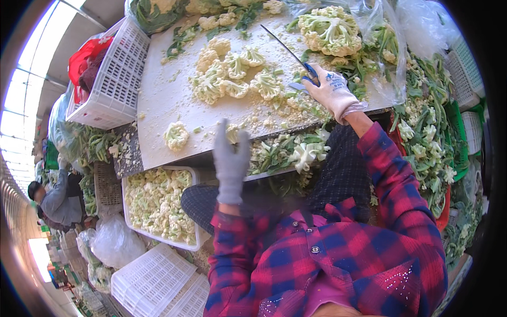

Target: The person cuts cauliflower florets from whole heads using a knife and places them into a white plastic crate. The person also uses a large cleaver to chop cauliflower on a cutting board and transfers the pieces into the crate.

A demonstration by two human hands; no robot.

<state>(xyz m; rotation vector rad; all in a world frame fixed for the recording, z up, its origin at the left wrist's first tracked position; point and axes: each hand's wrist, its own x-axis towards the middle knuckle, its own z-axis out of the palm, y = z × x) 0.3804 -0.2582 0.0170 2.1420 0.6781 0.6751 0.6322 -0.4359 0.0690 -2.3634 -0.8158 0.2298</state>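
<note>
My right hand, in a white glove that bears writing, is closed around the dark blue handle of a long thin knife. Below its thumb a second, shorter blade shows; I cannot tell whether it belongs to the same tool. My left hand, in a grey glove and blurred, hovers at the near edge of the white board with thumb and fingers apart. A small floret shows just behind its fingers. Cut cauliflower florets lie mid-board, and one floret sits apart at the left.
A large cauliflower head lies at the far right among leaves and plastic film. Below the board stand a white tub of florets and trimmings. White crates flank the left; a person works beyond.
</note>
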